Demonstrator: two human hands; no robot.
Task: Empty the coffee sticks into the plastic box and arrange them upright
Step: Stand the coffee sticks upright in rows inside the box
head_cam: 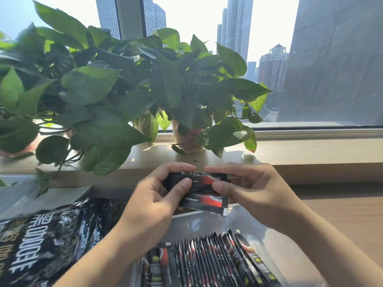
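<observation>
My left hand and my right hand together hold a small bunch of black-and-red coffee sticks lying crosswise above the clear plastic box. Fingers and thumbs of both hands pinch the bunch from either end. One stick of the bunch hangs lower, tilted down to the right. Inside the box a row of several coffee sticks stands upright, leaning slightly. The black coffee bag lies flat to the left of the box.
A wooden windowsill runs behind my hands and carries potted plants with big green leaves that hang over the sill's left part. Wooden tabletop shows to the right of the box.
</observation>
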